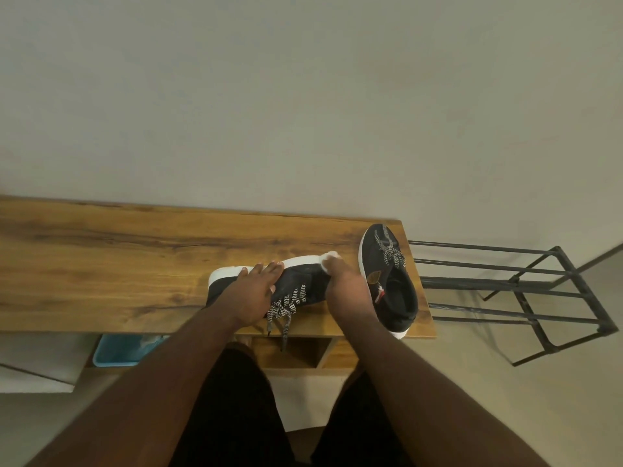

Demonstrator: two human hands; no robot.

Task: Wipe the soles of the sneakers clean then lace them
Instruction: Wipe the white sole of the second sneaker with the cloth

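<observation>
A black sneaker with a white sole lies on its side on the wooden table, its sole facing away from me. My left hand rests flat on its upper with straight fingers, holding it down. My right hand grips a small white wipe and presses it against the white sole near the toe end. Black-and-white laces hang loose over the table's front edge. A second black sneaker stands upright at the table's right end, laced.
A black metal rack stands on the floor right of the table. A blue tray sits on a lower level under the table's front left. An open wooden compartment shows below the table edge. A plain wall is behind.
</observation>
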